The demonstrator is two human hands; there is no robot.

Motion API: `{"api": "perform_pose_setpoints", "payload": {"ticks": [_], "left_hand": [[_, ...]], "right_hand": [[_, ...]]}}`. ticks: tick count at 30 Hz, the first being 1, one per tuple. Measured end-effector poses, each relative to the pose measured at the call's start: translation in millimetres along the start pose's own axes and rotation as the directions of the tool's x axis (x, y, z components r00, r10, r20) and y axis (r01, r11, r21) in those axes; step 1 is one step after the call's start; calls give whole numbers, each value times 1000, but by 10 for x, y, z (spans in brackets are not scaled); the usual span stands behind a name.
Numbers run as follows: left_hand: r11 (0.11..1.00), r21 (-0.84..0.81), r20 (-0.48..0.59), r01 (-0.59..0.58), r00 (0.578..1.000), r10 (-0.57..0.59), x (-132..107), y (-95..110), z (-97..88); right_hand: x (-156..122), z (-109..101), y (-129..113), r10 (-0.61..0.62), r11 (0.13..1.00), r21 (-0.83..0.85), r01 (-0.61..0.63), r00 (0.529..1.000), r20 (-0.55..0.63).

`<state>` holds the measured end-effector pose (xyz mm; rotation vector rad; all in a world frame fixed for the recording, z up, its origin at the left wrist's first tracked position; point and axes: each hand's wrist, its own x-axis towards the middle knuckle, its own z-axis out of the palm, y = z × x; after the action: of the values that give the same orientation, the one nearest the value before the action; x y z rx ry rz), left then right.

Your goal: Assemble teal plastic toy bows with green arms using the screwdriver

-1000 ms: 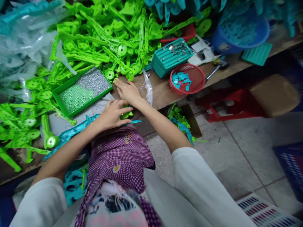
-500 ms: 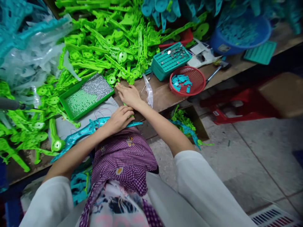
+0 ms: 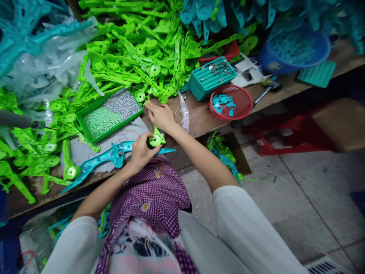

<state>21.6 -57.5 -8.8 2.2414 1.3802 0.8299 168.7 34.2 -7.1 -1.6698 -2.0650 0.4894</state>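
Note:
My left hand (image 3: 141, 152) is closed around a small bright green round plastic part (image 3: 155, 139) at the front edge of the wooden bench (image 3: 199, 118). Under it lies a long teal plastic piece (image 3: 111, 156) on a grey cloth (image 3: 85, 146). My right hand (image 3: 160, 115) rests palm down on the bench just behind the green part, fingers together and pointing left toward the green tray (image 3: 110, 112) of small silver pieces. I cannot make out anything under its palm.
A big heap of green plastic parts (image 3: 137, 49) covers the bench's back. A teal tray with metal bits (image 3: 211, 76), a red basket of teal chips (image 3: 230, 102) and a blue basin (image 3: 296, 49) stand to the right. A box of scraps (image 3: 225, 150) sits below; red stools (image 3: 285, 133) right.
My left hand has lifted the green round part off the bench edge so it now shows above the fingers. The right hand stays almost where it was. The view shifted slightly.

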Motion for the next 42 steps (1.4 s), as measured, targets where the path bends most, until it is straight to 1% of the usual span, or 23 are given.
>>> {"api": "perform_pose_setpoints", "payload": {"ticks": [5,8,11,14,17,20,22,24,26,29,32,34,37,42], "left_hand": [[989,-28,-112,-143,984,139,-47,-87,32],[972,20,-86,-235,968,236,-62,-118,49],[957,79,-39,-280,958,284,-76,-129,62],[958,83,-26,-276,960,279,-80,-122,57],[958,104,46,-267,964,263,-57,-98,14],[944,117,128,-310,947,295,-19,-78,-44],[939,99,147,-330,938,314,1,-82,-63],[942,62,128,-328,939,319,10,-108,-56],[944,30,66,-329,943,326,1,-150,-25],[937,29,-36,-349,936,350,-35,-210,29],[932,42,-44,-360,931,362,-57,-227,39],[938,26,-9,-344,939,345,-43,-213,14],[954,-18,80,-300,950,301,16,-179,-33],[970,-28,188,-241,952,241,96,-138,-69]], "right_hand": [[3,6,-5,-4,1000,-7,4,1000,1],[1,-7,-16,0,1000,-8,0,1000,7],[2,-14,-24,6,1000,-3,-6,1000,6],[0,-9,-30,10,1000,-8,-10,1000,0],[-10,3,-39,14,1000,-19,-14,1000,-10],[-22,17,-49,16,1000,-25,-17,1000,-23],[-26,26,-53,19,999,-29,-20,999,-27],[-25,34,-55,24,999,-33,-25,999,-31],[-22,41,-55,27,999,-33,-28,999,-30],[-17,44,-53,22,999,-32,-23,999,-32],[-18,35,-54,13,999,-29,-14,999,-34],[-24,22,-60,18,999,-28,-18,1000,-25],[-39,5,-71,26,999,-28,-26,1000,-6],[5,17,-25,22,1000,9,-23,1000,16]]}}
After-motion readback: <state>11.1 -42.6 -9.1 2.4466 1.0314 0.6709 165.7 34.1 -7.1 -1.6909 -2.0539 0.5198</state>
